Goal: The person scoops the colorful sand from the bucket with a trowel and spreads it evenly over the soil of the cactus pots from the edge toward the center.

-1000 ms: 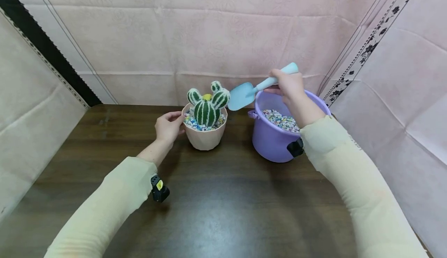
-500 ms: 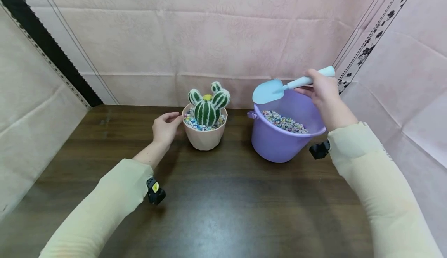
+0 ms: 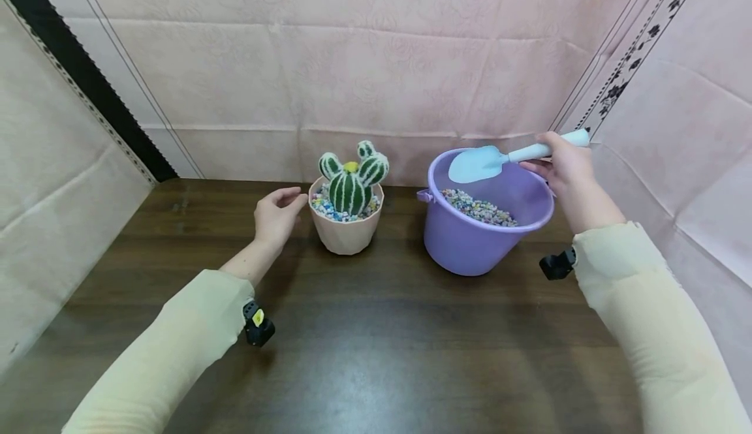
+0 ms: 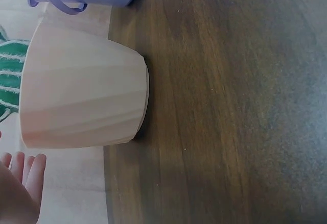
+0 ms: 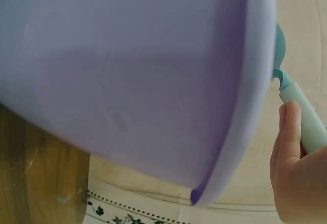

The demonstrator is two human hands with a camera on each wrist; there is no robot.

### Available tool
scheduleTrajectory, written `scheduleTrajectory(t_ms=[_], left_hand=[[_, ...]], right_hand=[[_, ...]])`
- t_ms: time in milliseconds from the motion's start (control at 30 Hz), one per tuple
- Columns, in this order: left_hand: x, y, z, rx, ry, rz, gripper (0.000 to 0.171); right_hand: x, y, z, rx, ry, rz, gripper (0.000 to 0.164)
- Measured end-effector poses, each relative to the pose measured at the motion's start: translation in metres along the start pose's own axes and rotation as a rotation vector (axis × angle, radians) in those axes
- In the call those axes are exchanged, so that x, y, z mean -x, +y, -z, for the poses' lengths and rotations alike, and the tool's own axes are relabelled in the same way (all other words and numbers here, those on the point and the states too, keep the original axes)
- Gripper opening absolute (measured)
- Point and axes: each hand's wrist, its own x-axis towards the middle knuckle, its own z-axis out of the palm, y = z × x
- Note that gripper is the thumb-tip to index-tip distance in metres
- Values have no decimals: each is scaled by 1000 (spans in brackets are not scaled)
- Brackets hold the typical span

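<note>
My right hand (image 3: 568, 168) grips the handle of a light blue hand trowel (image 3: 477, 164). The trowel's blade points left over the opening of a purple bucket (image 3: 461, 241). Small multicoloured pebbles (image 3: 478, 208) lie in the bucket. To its left, a pale pink flowerpot (image 3: 345, 237) stands upright with a green-and-white cactus (image 3: 348, 192) and more coloured pebbles around its base. My left hand (image 3: 275, 220) is beside the pot's left rim, fingers relaxed and holding nothing. In the left wrist view its fingers (image 4: 34, 175) appear just apart from the pot.
Pot and bucket stand apart near the back of a dark wooden table (image 3: 352, 342). Pale patterned cloth (image 3: 376, 75) hangs directly behind them, with more cloth on both sides. A small handle lug (image 3: 425, 196) sticks out at the bucket's left rim.
The trowel has moved right with my right hand, from beside the cactus to over the bucket, and has come down a little. My left hand has drawn slightly away from the pot.
</note>
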Motion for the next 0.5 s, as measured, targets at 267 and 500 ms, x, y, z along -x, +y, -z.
scheduleTrajectory(t_ms=[267,500], left_hand=[[-1,-3,-4,-11,-15,12,38],[-2,-6,-9,-25,-23,12,37]], right_hand=[[-3,2,14,45,59,15,16],[-5,6,20,105,75,43,10]])
